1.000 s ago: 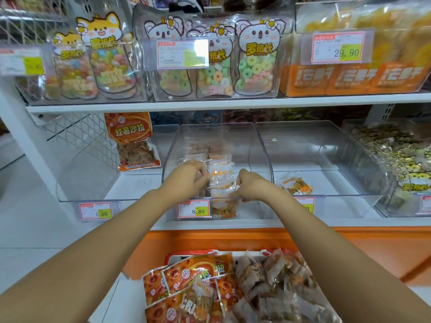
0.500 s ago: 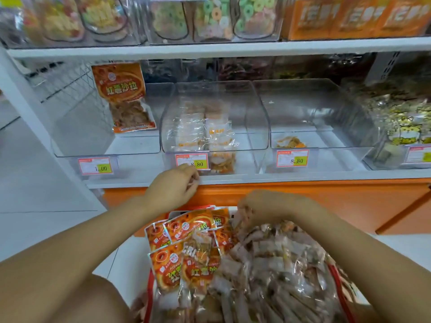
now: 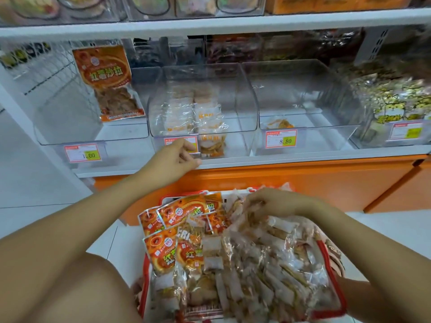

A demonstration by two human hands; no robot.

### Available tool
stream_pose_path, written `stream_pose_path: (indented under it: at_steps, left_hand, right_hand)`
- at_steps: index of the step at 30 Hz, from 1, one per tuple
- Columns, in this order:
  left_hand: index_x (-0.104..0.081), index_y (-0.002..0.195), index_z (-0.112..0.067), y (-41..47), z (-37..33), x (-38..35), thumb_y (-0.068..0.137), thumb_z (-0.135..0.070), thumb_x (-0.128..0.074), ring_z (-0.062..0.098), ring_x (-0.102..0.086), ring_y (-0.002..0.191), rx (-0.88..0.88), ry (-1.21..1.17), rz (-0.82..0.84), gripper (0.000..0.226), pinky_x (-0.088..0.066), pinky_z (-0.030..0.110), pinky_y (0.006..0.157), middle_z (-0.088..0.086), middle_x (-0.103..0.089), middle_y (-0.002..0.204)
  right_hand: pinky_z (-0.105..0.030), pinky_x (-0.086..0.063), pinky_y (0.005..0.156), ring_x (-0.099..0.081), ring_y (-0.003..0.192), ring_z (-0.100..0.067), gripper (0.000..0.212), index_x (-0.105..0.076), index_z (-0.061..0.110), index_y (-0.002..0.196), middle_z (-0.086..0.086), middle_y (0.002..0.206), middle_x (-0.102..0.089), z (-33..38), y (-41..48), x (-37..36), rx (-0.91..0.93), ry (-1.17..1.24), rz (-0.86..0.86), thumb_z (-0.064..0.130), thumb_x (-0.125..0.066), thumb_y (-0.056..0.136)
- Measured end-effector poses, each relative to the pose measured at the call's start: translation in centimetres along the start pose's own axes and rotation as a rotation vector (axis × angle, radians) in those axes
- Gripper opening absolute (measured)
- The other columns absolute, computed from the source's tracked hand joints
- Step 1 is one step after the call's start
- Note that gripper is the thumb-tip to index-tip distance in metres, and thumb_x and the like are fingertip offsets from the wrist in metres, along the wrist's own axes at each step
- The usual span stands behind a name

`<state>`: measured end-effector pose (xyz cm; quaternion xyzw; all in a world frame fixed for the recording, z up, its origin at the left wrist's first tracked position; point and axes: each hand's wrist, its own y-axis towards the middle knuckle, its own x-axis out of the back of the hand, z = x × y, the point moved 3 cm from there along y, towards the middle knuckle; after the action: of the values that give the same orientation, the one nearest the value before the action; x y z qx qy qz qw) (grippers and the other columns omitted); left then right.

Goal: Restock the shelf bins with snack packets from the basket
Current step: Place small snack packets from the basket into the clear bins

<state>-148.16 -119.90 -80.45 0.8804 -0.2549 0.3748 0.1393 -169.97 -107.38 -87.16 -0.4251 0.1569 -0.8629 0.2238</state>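
A red basket (image 3: 336, 297) sits low in front of me. It holds several orange snack packets (image 3: 184, 212) on its left and a heap of clear-wrapped snack packets (image 3: 268, 264) on its right. My right hand (image 3: 274, 203) is down in the basket's far side, fingers curled into the clear packets. My left hand (image 3: 173, 157) hovers at the shelf edge in front of the middle bin (image 3: 245, 101), fingers loosely curled and holding nothing. That clear bin holds a small row of clear packets (image 3: 198, 117).
The left bin (image 3: 70, 117) holds one upright orange packet (image 3: 109, 82). A lone packet (image 3: 279, 123) lies in the right bin (image 3: 307, 89). A far-right bin (image 3: 391, 101) is full of yellow-printed bags. Below the shelf runs an orange base (image 3: 303, 180). My knee (image 3: 81, 287) is at lower left.
Both hands have pulled out of the middle bin. My right hand dropped into the basket and dug into the clear packets; my left hand stopped at the shelf edge. The view tilted down.
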Motion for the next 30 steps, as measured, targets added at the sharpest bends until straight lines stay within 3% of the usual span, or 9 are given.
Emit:
stream_pose_path:
  at_steps: [3, 8, 11, 14, 20, 23, 25, 27, 30]
  left_hand:
    - [-0.057, 0.114, -0.019, -0.7, -1.4, -1.7, 0.080, -0.042, -0.067, 0.014, -0.066, 0.083, 0.107, -0.158, 0.199, 0.042, -0.053, 0.030, 0.078, -0.001, -0.066, 0.093]
    - [-0.069, 0.094, -0.013, -2.3, -3.1, -5.1, 0.081, -0.046, -0.063, 0.016, -0.071, 0.083, 0.263, -0.365, 0.489, 0.036, -0.057, 0.025, 0.076, 0.012, -0.073, 0.096]
    - [-0.070, 0.092, 0.000, -2.0, -3.7, -5.3, 0.083, -0.022, -0.070, 0.012, -0.070, 0.069, 0.333, -0.566, 0.427, 0.023, -0.058, 0.022, 0.070, 0.006, -0.073, 0.077]
    - [-0.064, 0.077, 0.004, -1.5, -4.3, -4.7, 0.079, -0.014, -0.073, 0.010, -0.066, 0.058, 0.330, -0.643, 0.316, 0.020, -0.058, 0.022, 0.060, 0.008, -0.069, 0.070]
    - [-0.067, 0.064, -0.006, -0.3, -5.0, -2.6, 0.080, -0.014, -0.072, 0.007, -0.055, 0.047, 0.217, -0.697, 0.018, 0.019, -0.051, 0.015, 0.052, -0.001, -0.059, 0.053]
    - [-0.068, 0.070, -0.004, 0.3, -5.4, -0.9, 0.077, -0.013, -0.074, 0.005, -0.053, 0.047, 0.075, -0.571, -0.038, 0.014, -0.049, 0.014, 0.052, 0.003, -0.060, 0.055]
    - [-0.069, 0.069, -0.009, 0.7, -5.8, 0.2, 0.075, -0.015, -0.076, 0.006, -0.053, 0.050, -0.018, -0.442, -0.018, 0.011, -0.049, 0.016, 0.055, 0.003, -0.061, 0.057]
    - [-0.070, 0.073, -0.007, 1.1, -6.6, 0.9, 0.075, -0.018, -0.078, 0.005, -0.052, 0.051, -0.096, -0.320, 0.012, 0.014, -0.046, 0.015, 0.053, 0.002, -0.060, 0.058]
    - [-0.073, 0.078, -0.009, 1.9, -8.0, 1.6, 0.075, -0.023, -0.078, 0.003, -0.054, 0.050, -0.186, -0.179, 0.038, 0.015, -0.046, 0.019, 0.049, -0.002, -0.065, 0.060]
  right_hand:
    - [-0.020, -0.040, 0.051, -0.050, 0.057, -0.011, 0.017, -0.068, 0.009, 0.106, -0.005, 0.089, -0.066, 0.4, -0.1, 1.1, 0.020, 0.437, -0.027, 0.011, -0.059, 0.091]
    - [-0.030, -0.046, 0.078, -0.064, 0.084, -0.018, 0.032, -0.072, 0.011, 0.095, -0.011, 0.093, -0.072, 1.8, 1.0, 2.0, 0.056, 0.708, -0.363, 0.037, -0.053, 0.096]
    - [-0.026, -0.034, 0.060, -0.044, 0.058, -0.009, 0.053, -0.054, -0.004, 0.075, -0.007, 0.062, -0.049, 3.5, 0.3, 3.2, 0.071, 0.573, -0.678, 0.043, -0.045, 0.098]
    - [-0.026, -0.025, 0.053, -0.030, 0.051, -0.009, 0.046, -0.036, 0.013, 0.064, 0.001, 0.058, -0.030, 4.6, -1.1, 4.3, 0.079, 0.561, -0.861, 0.042, -0.039, 0.101]
    - [-0.032, -0.043, 0.093, -0.061, 0.093, -0.018, 0.058, -0.069, 0.017, 0.088, 0.002, 0.094, -0.070, 3.8, -0.7, 5.7, 0.016, 0.797, -0.754, 0.064, -0.037, 0.091]
    - [-0.031, -0.050, 0.085, -0.062, 0.083, -0.025, 0.044, -0.066, 0.001, 0.088, -0.008, 0.083, -0.067, 4.1, -1.9, 7.4, 0.105, 0.633, -0.687, 0.044, -0.056, 0.092]
    - [-0.026, -0.049, 0.085, -0.062, 0.091, -0.011, 0.022, -0.069, 0.022, 0.097, 0.009, 0.092, -0.068, 4.9, -3.0, 8.9, 0.166, 0.389, -0.700, 0.034, -0.074, 0.079]
    - [-0.015, -0.042, 0.082, -0.052, 0.096, 0.005, 0.042, -0.064, 0.039, 0.106, 0.024, 0.098, -0.063, 6.5, -3.7, 10.0, 0.146, 0.055, -0.665, 0.043, -0.080, 0.067]
    - [-0.008, -0.035, 0.064, -0.047, 0.076, 0.014, 0.035, -0.066, 0.035, 0.095, 0.031, 0.071, -0.056, 9.4, -3.6, 11.2, 0.160, -0.171, -0.640, 0.046, -0.081, 0.066]
